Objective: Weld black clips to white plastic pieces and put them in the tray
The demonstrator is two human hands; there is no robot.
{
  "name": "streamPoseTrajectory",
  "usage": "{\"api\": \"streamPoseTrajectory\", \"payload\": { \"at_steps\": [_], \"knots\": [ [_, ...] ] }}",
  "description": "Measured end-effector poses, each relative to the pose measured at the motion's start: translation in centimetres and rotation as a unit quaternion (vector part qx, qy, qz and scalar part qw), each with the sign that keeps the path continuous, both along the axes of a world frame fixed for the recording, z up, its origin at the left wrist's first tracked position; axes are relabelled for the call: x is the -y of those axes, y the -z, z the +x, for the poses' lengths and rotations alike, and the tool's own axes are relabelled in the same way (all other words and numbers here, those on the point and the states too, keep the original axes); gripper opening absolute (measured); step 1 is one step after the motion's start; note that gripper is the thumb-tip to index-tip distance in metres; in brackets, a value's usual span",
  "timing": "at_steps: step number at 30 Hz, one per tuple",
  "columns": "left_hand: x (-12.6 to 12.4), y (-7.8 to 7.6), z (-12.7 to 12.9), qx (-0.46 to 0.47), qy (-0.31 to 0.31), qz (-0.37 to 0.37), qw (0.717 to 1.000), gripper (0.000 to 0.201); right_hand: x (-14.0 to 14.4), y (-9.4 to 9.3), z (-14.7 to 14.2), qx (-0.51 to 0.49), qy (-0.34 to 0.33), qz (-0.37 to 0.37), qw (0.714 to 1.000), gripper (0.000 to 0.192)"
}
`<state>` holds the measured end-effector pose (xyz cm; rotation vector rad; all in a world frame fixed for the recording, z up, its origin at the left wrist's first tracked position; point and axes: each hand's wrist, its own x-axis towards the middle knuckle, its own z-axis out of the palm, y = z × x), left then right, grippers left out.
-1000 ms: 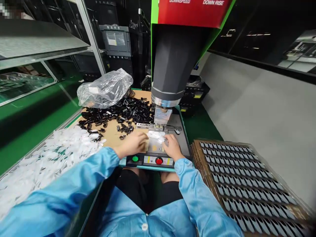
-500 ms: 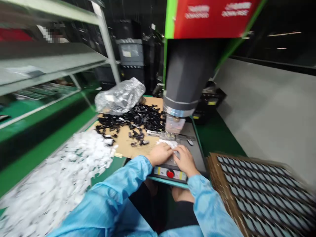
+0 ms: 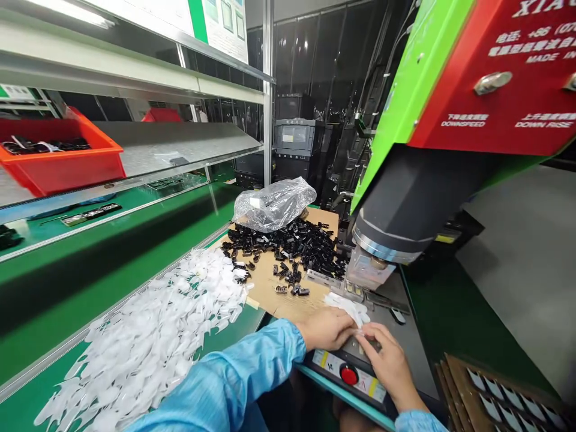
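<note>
My left hand [image 3: 329,329] and my right hand [image 3: 390,360] meet over the front of the machine's grey base. Their fingertips are pinched together on a small white plastic piece [image 3: 358,330], mostly hidden by the fingers. Just beyond them lies a small heap of white pieces [image 3: 344,305]. Behind that, a clear block [image 3: 369,271] under the press's dark head [image 3: 396,198] sits above a metal fixture [image 3: 353,290]. A small dark part with a pale face [image 3: 398,316] rests on the base, right of the fixture.
Loose white plastic pieces [image 3: 153,336] spread over the green table at left. Small black parts [image 3: 301,246] are piled on cardboard, under a clear plastic bag [image 3: 274,204]. A red button [image 3: 348,375] is on the machine's front. A tray of parts [image 3: 508,393] stands at lower right; a red bin [image 3: 63,153] is shelved.
My view has swung left and up, so the shelf's red bin now shows and things sit farther right. Both hands stay close together at the machine's front.
</note>
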<state>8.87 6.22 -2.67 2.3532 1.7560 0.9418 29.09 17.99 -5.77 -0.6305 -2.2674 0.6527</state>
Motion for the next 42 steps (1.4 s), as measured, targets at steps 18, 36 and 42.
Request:
{"api": "streamPoseTrajectory", "payload": {
  "at_steps": [18,36,42],
  "knots": [
    [-3.1,-1.0,-5.2,0.068,-0.056,0.078,0.993,0.028,-1.3,-3.7,-5.5,0.059,0.159,0.115,0.979,0.034],
    [-1.4,-2.2,-2.8,-0.085,-0.124,-0.006,0.989,0.045,0.5,-3.7,-6.5,0.168,0.144,0.14,0.965,0.05],
    [6.6,-3.3,-9.3,-0.031,-0.303,-0.09,0.948,0.038,3.2,-4.5,-8.7,0.134,0.123,0.129,0.975,0.035]
  ]
}}
